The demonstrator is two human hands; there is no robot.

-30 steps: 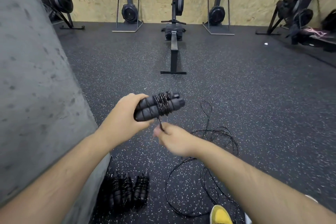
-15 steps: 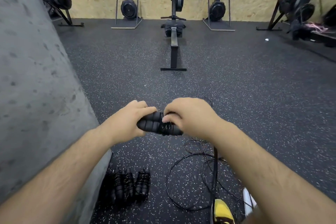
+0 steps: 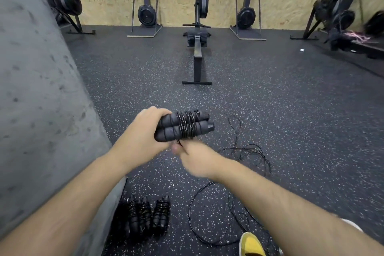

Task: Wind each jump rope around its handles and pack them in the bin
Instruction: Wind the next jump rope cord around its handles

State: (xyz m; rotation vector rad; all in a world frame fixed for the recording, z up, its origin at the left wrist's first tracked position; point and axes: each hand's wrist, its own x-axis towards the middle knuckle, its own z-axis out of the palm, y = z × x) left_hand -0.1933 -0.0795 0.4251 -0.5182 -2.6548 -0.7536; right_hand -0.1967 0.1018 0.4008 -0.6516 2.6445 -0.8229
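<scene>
My left hand (image 3: 145, 133) grips the near ends of two black foam jump-rope handles (image 3: 185, 128) held side by side above the floor. Several turns of thin black rope wrap their middle. Just below the handles my right hand (image 3: 195, 158), blurred, pinches the rope's free strand. Loose black rope (image 3: 245, 156) trails in loops over the floor to the right and toward my feet. Three wound jump ropes (image 3: 145, 216) lie together on the floor at the lower left. No bin is in view.
A grey concrete wall (image 3: 37, 100) fills the left side. A rowing machine (image 3: 197, 33) stands ahead on the speckled black floor (image 3: 291, 110), with other exercise machines along the plywood back wall. My yellow shoe (image 3: 249, 244) shows at the bottom.
My right hand has come off the top of the handles and dropped below them, carrying the strand round. The left hand keeps its hold and the handles sit slightly higher.
</scene>
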